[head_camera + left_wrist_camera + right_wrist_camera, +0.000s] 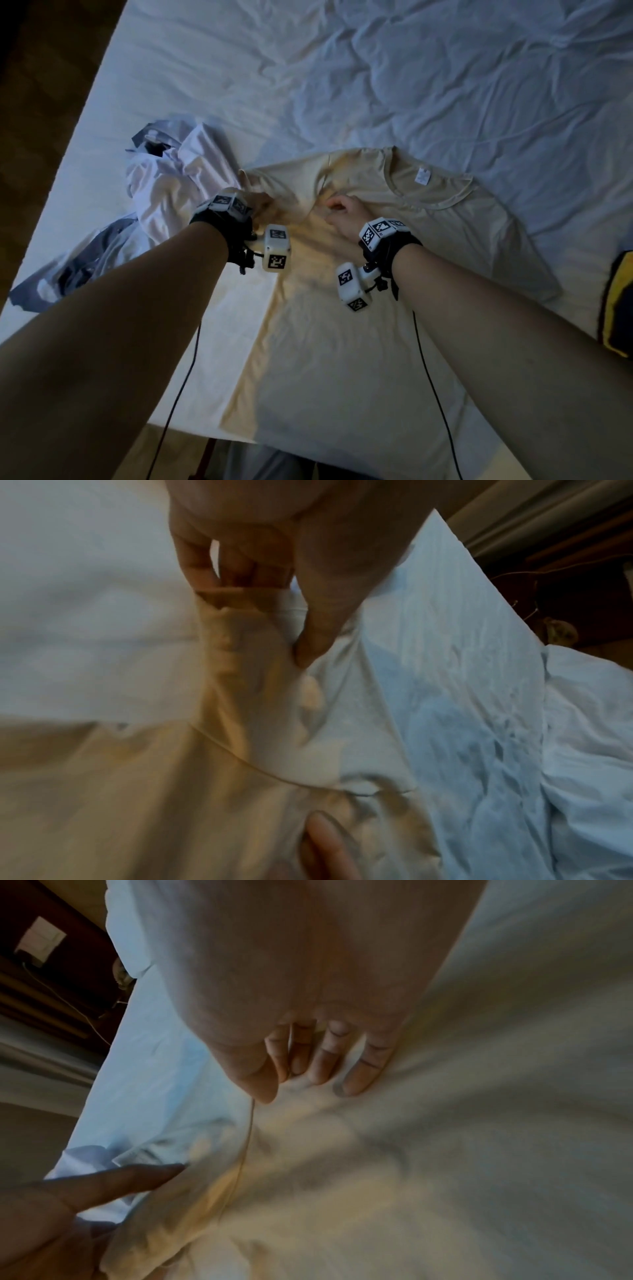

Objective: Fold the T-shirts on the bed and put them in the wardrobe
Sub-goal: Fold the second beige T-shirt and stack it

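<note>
Cream T-shirt (pixel 342 342) flat on bed (pixel 445 85); left hand (pixel 260 569) pinches its sleeve, right hand (pixel 308 1053) presses shoulder, fingers straight.

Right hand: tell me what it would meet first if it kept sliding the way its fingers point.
The right hand already lies on the beige T-shirt, fingers aimed toward the sleeve bunched in the left hand. It would probably meet that raised fold of sleeve first, then the left hand; depth is unclear.
</note>
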`<state>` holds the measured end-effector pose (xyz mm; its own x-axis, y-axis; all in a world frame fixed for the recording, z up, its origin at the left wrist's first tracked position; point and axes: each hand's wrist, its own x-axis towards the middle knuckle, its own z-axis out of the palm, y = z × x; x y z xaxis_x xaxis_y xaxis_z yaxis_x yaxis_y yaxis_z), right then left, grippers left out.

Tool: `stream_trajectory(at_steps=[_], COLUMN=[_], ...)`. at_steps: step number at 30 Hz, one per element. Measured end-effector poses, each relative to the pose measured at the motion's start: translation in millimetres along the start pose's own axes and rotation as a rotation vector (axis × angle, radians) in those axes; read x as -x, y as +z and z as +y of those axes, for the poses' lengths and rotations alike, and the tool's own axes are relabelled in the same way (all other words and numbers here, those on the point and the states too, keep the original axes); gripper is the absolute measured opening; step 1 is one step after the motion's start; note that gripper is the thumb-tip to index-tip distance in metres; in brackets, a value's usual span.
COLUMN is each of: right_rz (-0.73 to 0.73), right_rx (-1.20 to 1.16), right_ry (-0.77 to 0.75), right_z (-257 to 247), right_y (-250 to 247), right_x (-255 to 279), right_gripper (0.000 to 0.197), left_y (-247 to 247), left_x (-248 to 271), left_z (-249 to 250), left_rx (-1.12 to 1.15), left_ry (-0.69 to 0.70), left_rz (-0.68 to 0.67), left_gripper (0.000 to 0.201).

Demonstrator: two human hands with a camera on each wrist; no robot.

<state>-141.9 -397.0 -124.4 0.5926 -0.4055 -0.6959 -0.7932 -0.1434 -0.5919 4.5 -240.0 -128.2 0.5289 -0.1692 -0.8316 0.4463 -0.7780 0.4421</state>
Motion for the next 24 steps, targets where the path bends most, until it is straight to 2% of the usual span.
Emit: stream_trajectory(at_steps=[2,3,5,8,9,11,13,16,19,21,24], right_rz=[0.054,0.073,0.058,-0.125,-0.207,-0.251,-0.174,0.059,0.324,0.388,0.477], right_rx=[-0.092,-0.147,-0.289,-0.689,-0.802,-0.857,-0.843,-0.840,-0.775,-0.627,-0.172], right_ry=[0.026,0.043,0.084,0.159,0.166,0.211,0.306,0.436,0.335,0.269,0.117], right_z=[-4,-7,-15,-32,-36,-39,-39,-32,-21,-18,-2], right_y=[-1,0,0,0,-1,-3,-3,5,10,8,4], right_x=[6,9,18,33,37,42,42,34,28,39,48], right_gripper=[0.024,0.022,0.021,0.020,0.032,0.053,0.054,0.067,0.045,0.057,0.075], left_y=[-3,-3,1,5,5,7,8,11,19,26,37], left_x=[14,23,44,65,75,82,81,68,57,50,41], left_z=[4,8,19,31,36,44,47,41,29,22,12], left_rx=[0.089,0.051,-0.049,-0.017,0.007,0.000,-0.034,0.017,0.003,-0.008,-0.062], left_ry=[0.107,0.186,0.325,0.391,0.394,0.361,0.354,0.318,0.280,0.235,0.262], left_rz=[0.047,0.079,0.075,-0.137,-0.215,-0.354,-0.368,-0.254,-0.124,-0.102,-0.106], left_gripper=[0.028,0.018,0.016,0.022,0.018,0.020,0.028,0.024,0.024,0.027,0.023])
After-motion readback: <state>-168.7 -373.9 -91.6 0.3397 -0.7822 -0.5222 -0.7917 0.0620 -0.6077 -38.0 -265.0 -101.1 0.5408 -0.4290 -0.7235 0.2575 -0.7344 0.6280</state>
